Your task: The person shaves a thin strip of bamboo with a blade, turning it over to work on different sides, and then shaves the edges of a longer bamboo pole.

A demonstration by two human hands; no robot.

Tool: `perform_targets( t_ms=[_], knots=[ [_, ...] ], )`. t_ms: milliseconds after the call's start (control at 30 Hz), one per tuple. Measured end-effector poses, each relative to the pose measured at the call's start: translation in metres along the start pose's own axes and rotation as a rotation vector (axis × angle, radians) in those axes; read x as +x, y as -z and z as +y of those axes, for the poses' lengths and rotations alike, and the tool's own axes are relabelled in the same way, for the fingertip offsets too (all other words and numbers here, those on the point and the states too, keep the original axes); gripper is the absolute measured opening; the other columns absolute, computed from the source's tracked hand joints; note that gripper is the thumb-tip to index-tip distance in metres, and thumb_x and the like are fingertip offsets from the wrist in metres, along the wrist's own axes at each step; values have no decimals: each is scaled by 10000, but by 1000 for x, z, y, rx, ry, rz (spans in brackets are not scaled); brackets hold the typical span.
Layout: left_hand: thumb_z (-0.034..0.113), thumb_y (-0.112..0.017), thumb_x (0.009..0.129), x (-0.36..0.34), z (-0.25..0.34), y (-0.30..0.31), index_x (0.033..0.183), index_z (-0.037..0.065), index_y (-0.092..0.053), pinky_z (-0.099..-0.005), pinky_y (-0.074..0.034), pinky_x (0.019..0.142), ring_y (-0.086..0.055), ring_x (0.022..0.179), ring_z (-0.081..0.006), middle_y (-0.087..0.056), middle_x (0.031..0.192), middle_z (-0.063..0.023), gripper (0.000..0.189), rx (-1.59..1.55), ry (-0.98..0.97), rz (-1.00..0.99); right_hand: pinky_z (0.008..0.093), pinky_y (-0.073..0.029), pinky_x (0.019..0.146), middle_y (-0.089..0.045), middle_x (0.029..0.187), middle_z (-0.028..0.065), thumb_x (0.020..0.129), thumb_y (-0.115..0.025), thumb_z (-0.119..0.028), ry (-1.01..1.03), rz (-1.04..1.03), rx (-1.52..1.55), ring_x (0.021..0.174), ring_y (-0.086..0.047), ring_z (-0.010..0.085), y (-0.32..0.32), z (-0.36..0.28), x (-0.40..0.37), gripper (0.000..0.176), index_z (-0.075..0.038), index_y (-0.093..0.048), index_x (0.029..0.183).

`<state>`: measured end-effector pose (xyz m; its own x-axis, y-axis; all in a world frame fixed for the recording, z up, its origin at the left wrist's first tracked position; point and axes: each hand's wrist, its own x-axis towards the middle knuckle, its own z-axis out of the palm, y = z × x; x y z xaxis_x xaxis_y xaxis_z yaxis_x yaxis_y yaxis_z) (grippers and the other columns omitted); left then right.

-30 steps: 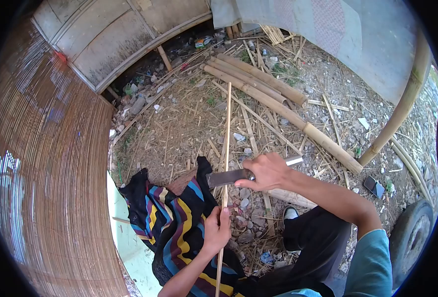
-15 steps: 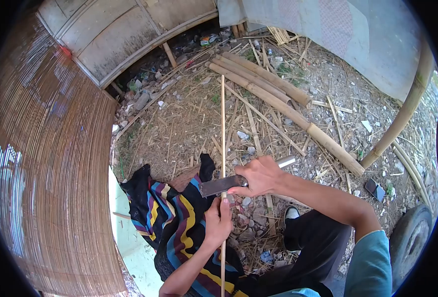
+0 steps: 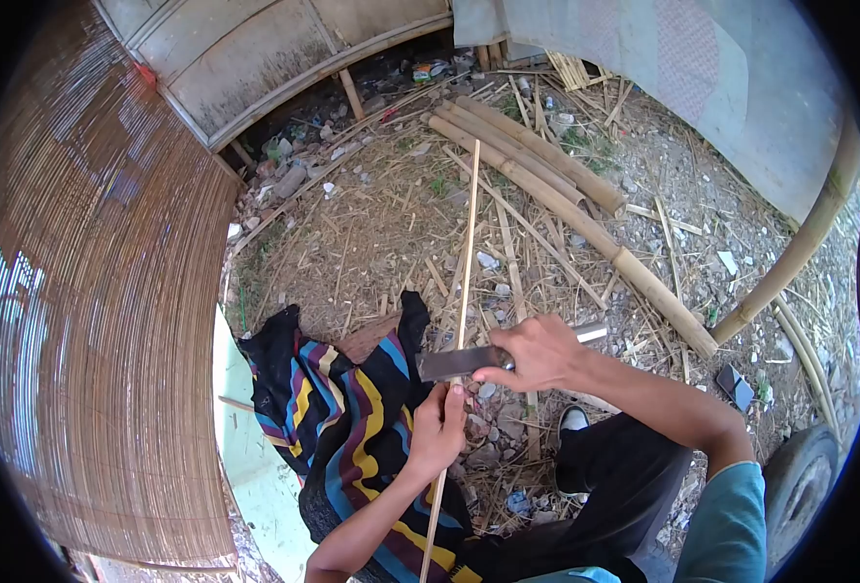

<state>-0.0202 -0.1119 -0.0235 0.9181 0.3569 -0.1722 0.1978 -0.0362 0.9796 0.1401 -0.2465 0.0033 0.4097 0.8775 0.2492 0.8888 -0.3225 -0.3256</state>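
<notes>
Head view: nearest to us, a blue-green sleeve (image 3: 729, 520) covers the upper right arm, and dark trousers (image 3: 624, 466) cover a bent leg above a shoe (image 3: 573, 419). A striped cloth (image 3: 364, 413) in black, blue, maroon and yellow lies to the left, partly behind the left forearm.

Our left hand (image 3: 438, 429) is closed around a thin pale strip (image 3: 470, 255), with the thumb along it. The strip runs from the bottom edge of the view, through this hand, and extends forward, leaning slightly right. Our right hand (image 3: 543, 355) is clamped on the handle of a knife (image 3: 452, 363). The blade lies crosswise over the strip, just beyond the left thumb; we cannot tell how deep its edge sits. Both hands are near each other.

Farther out on the right, we note a tire (image 3: 801, 486) and a small dark object (image 3: 734, 386) on the littered ground (image 3: 376, 228). Beyond the knife, bamboo poles (image 3: 585, 231) lie side by side. A pale panel wall (image 3: 265, 73) and a grey sheet (image 3: 624, 63) close the background.
</notes>
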Motion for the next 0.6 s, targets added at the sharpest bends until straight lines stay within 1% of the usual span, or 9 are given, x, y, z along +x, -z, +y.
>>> perform_targets(
  t_ms=[167, 233, 267, 300, 367, 400, 433, 500, 600],
  knots=[
    [306, -386, 995, 1, -16, 7, 891, 13, -452, -225, -306, 350, -302, 424, -39, -312, 567, 39, 317, 110, -32, 54, 412, -494, 449, -547, 475, 156, 817, -428, -701, 95, 16, 12, 461, -604, 320, -11, -8, 10, 716, -27, -669, 826],
    [307, -389, 995, -1, -14, 2, 883, 14, -451, -228, -315, 351, -302, 422, -41, -310, 558, 40, 319, 128, -66, 65, 409, -505, 458, -560, 491, 151, 832, -403, -697, -210, -53, 77, 461, -605, 325, -3, 10, 20, 728, -21, -673, 840],
    [311, -394, 994, -5, -13, 0, 881, 17, -453, -228, -316, 352, -306, 421, -41, -313, 556, 41, 321, 128, -44, 49, 415, -517, 479, -573, 510, 147, 842, -377, -697, -317, -2, 89, 480, -611, 331, 0, 28, 27, 736, -25, -678, 858],
    [314, -399, 993, -7, -13, -2, 879, 19, -455, -228, -317, 353, -309, 421, -41, -317, 553, 41, 322, 129, -28, 31, 415, -517, 479, -573, 510, 147, 842, -377, -697, -321, 0, 82, 480, -611, 331, 0, 35, 22, 736, -25, -678, 858],
    [320, -411, 990, 0, -14, 3, 891, 16, -464, -225, -313, 355, -324, 417, -40, -334, 556, 41, 324, 96, -23, 0, 427, -516, 486, -571, 511, 146, 841, -375, -698, -338, 124, -71, 497, -615, 330, 7, 44, 18, 730, -34, -677, 863],
    [311, -432, 980, 2, -13, 4, 876, -6, -504, -257, -339, 415, -383, 454, -66, -413, 558, 2, 341, 147, -43, 31, 437, -516, 495, -570, 511, 154, 842, -385, -692, -340, 23, 32, 524, -627, 333, 7, 41, 14, 716, -37, -672, 868],
    [302, -453, 971, 3, -13, 6, 860, -27, -543, -290, -365, 474, -442, 490, -92, -492, 560, -37, 359, 203, -53, 56, 437, -516, 495, -570, 511, 154, 842, -385, -692, -343, 28, 19, 524, -627, 333, 6, 34, 10, 716, -37, -672, 868],
    [292, -461, 969, 6, -12, 4, 873, -24, -548, -290, -366, 482, -444, 509, -89, -505, 583, -42, 342, 145, -62, 74, 438, -513, 493, -568, 512, 170, 837, -398, -691, -157, 5, 65, 523, -628, 339, 4, 15, 10, 711, -32, -665, 857],
    [269, -465, 967, 9, -7, 7, 899, -33, -544, -288, -374, 491, -469, 521, -102, -530, 601, -62, 319, 150, -92, 103, 435, -509, 487, -572, 516, 172, 828, -410, -696, -43, -29, 14, 512, -623, 341, 2, -14, 11, 712, -29, -660, 855]
  ],
)
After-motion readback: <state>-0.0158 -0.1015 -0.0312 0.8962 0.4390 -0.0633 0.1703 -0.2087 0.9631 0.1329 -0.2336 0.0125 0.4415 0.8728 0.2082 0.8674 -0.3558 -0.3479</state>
